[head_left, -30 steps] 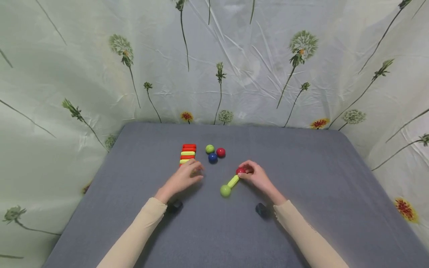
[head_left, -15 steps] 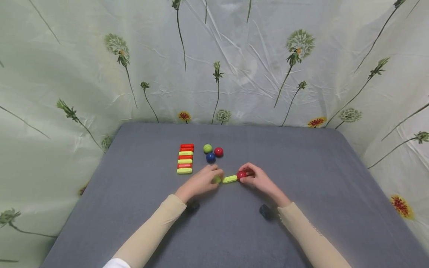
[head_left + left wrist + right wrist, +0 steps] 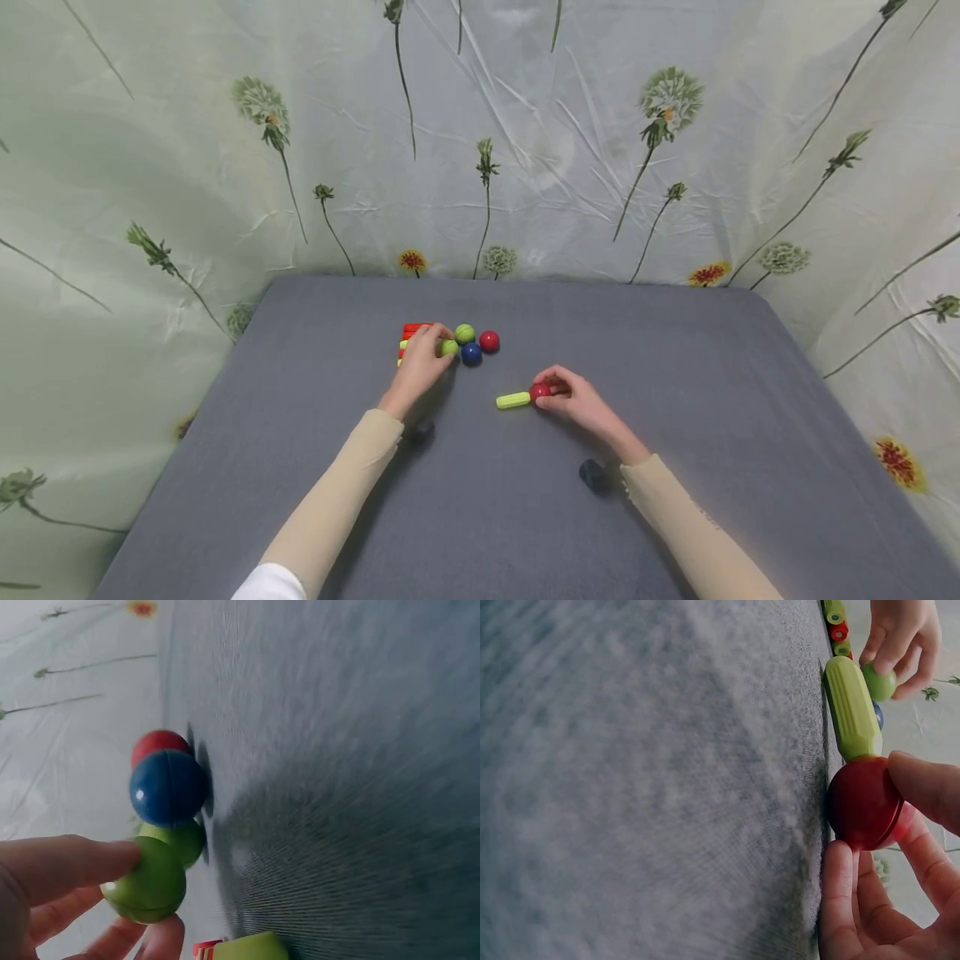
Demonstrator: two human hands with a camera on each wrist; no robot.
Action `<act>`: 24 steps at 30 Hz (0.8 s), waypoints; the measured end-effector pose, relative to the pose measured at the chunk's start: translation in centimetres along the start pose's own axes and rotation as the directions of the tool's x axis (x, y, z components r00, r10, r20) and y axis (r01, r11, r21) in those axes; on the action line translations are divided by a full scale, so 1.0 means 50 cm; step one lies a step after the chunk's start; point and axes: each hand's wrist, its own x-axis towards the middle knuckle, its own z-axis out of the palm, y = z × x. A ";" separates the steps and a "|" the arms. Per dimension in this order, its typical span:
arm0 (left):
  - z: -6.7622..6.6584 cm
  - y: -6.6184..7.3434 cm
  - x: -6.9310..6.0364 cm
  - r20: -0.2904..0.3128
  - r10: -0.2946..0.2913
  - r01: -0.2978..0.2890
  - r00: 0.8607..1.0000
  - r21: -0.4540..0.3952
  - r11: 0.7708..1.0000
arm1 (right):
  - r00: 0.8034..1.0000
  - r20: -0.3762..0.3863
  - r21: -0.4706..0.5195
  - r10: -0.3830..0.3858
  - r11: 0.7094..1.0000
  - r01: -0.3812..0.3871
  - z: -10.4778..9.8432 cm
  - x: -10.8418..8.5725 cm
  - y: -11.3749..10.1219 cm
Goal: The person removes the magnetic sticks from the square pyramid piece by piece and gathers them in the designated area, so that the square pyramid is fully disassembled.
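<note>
My left hand (image 3: 420, 364) pinches a green ball (image 3: 146, 881) between thumb and fingers, just left of a cluster of balls. That cluster has another green ball (image 3: 465, 333), a blue ball (image 3: 471, 354) and a red ball (image 3: 489, 341). In the middle of the table my right hand (image 3: 576, 404) grips a second red ball (image 3: 862, 802) by its sides. A ridged yellow-green stick (image 3: 513, 401) is joined end-on to that ball and points left, its other end bare.
Red and yellow-green sticks (image 3: 417, 327) lie in a row at the back left, partly hidden by my left hand. The grey cloth-covered table (image 3: 495, 517) ends at a flowered curtain (image 3: 570, 167). A dark object (image 3: 592, 476) sits below my right wrist.
The left hand reached in to the stick's green ball, parted it from the stick, and carried it back and left to the cluster. The right hand kept its grip while the stick swung level.
</note>
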 end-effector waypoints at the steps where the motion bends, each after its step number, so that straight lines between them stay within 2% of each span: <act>1: 0.000 -0.001 0.005 0.008 -0.007 0.007 1.000 0.018 1.000 | 1.000 0.000 -0.002 0.005 1.000 -0.005 0.000 0.000 0.003; 6: 0.009 -0.008 0.021 0.049 -0.032 0.028 0.998 0.072 0.997 | 1.000 0.001 0.003 0.008 1.000 -0.008 0.002 0.000 0.002; 11: 0.010 -0.010 0.026 0.070 -0.034 0.027 0.997 0.101 0.995 | 1.000 0.001 -0.002 0.008 1.000 -0.008 0.002 0.000 0.002; 15: 0.003 -0.004 0.022 0.054 -0.032 0.026 0.998 0.105 0.994 | 1.000 -0.004 0.003 0.030 1.000 -0.030 0.003 0.000 0.001; 17: 0.002 0.003 0.015 0.014 -0.006 0.005 1.000 0.081 0.997 | 0.999 -0.004 0.002 0.033 0.999 -0.033 0.003 -0.001 0.002; 19: 0.004 0.015 0.003 -0.007 0.055 -0.055 0.998 0.030 0.998 | 0.999 -0.006 0.006 0.037 0.999 -0.037 0.003 -0.001 0.001; 20: 0.008 0.022 -0.003 0.010 0.102 -0.102 0.995 0.002 0.995 | 0.999 -0.009 0.005 0.041 0.999 -0.041 0.003 -0.002 0.001; 21: 0.013 0.029 -0.011 0.054 0.153 -0.153 0.987 -0.019 0.988 | 0.999 -0.011 0.003 0.041 0.999 -0.041 0.002 -0.002 0.001; 22: 0.020 0.037 -0.019 0.124 0.202 -0.199 0.971 -0.039 0.979 | 0.999 -0.012 0.002 0.038 0.999 -0.038 0.002 -0.002 0.002; 23: 0.028 0.045 -0.026 0.209 0.241 -0.234 0.948 -0.057 0.970 | 0.999 -0.016 0.003 0.041 0.999 -0.041 0.002 -0.001 0.001; 24: 0.036 0.052 -0.033 0.300 0.269 -0.260 0.915 -0.070 0.963 | 0.999 -0.020 0.005 0.044 0.999 -0.044 0.002 -0.001 0.001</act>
